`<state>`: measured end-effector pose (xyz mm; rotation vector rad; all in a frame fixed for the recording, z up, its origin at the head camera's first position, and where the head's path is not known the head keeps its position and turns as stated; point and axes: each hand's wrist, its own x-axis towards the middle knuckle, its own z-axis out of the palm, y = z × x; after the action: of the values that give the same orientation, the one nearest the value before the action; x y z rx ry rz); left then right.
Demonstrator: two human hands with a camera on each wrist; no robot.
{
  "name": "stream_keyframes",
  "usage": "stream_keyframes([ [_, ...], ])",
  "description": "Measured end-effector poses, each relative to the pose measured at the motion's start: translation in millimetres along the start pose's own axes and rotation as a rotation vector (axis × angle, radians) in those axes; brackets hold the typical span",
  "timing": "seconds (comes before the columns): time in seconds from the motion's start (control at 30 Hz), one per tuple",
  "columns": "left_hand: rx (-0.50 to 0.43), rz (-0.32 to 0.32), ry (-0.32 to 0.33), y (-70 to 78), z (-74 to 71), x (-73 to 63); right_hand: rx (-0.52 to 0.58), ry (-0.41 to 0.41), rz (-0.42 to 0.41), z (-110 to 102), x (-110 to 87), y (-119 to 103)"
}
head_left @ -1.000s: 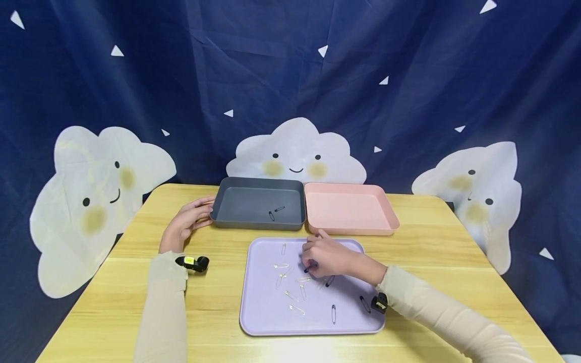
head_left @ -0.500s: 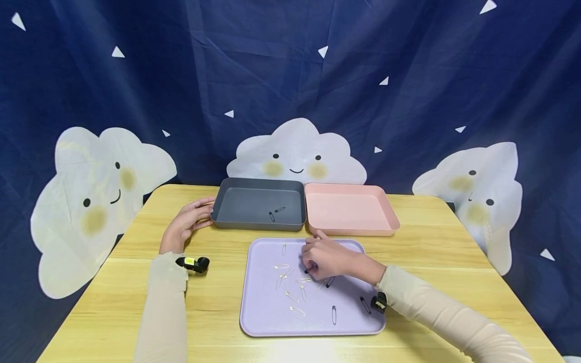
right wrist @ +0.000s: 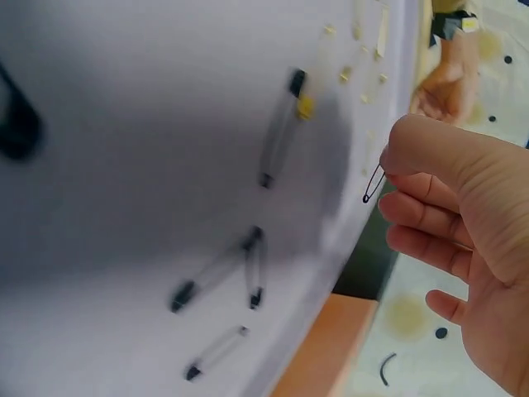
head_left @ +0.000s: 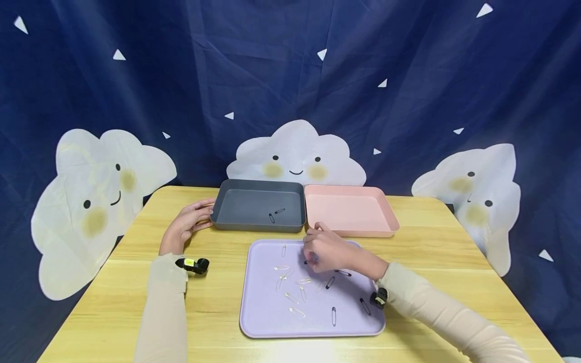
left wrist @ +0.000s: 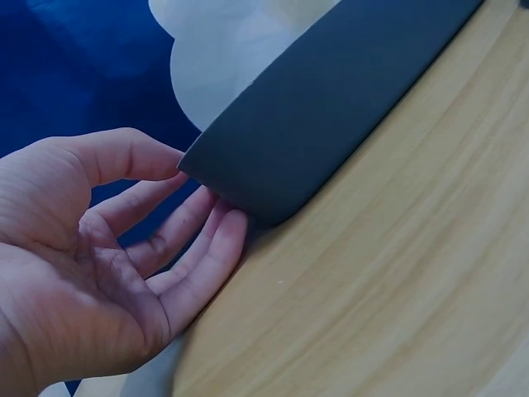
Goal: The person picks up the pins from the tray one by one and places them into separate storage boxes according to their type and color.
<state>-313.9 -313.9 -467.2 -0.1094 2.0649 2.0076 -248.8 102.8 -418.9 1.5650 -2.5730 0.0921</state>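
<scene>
My right hand [head_left: 328, 249] is over the far right part of the lilac tray [head_left: 263, 322]. Between thumb and fingertip it pinches a black safety pin [right wrist: 374, 184], whose coiled end sticks out in the right wrist view. Black safety pins lie under and beside this hand, one of them [head_left: 333, 316] near the tray's front. Several gold safety pins [head_left: 297, 312] are scattered over the tray's left half. My left hand [head_left: 186, 224] touches the left end of the dark grey tray [left wrist: 306, 124], its relaxed fingers against the rim and outer wall.
Two black safety pins [head_left: 280, 210] lie inside the dark grey tray. Right beside it stands a pink tray [head_left: 351, 233], with nothing seen inside. All three trays are on a wooden table [head_left: 218, 302], with a dark blue cloud-printed curtain [head_left: 272, 60] behind.
My right hand has risen slightly away from the tray surface and shifted back with the black safety pin. Another black safety pin now shows under the wrist. The left hand keeps its place.
</scene>
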Motion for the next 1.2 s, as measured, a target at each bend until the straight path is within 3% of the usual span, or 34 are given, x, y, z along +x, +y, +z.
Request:
stream_keyframes([
  [0.6,0.008,0.022,-0.035,-4.4,-3.7,0.7,-0.030,0.250,0.045,-47.6,41.1,35.7],
  [0.97,0.024,0.024,-0.032,-3.8,-3.9,0.1,-0.031,0.293,0.116,-42.2,75.7,65.0],
  [1.2,-0.013,0.019,-0.036,-4.9,-4.4,3.0,-0.072,0.320,0.160,-32.1,94.7,82.2],
])
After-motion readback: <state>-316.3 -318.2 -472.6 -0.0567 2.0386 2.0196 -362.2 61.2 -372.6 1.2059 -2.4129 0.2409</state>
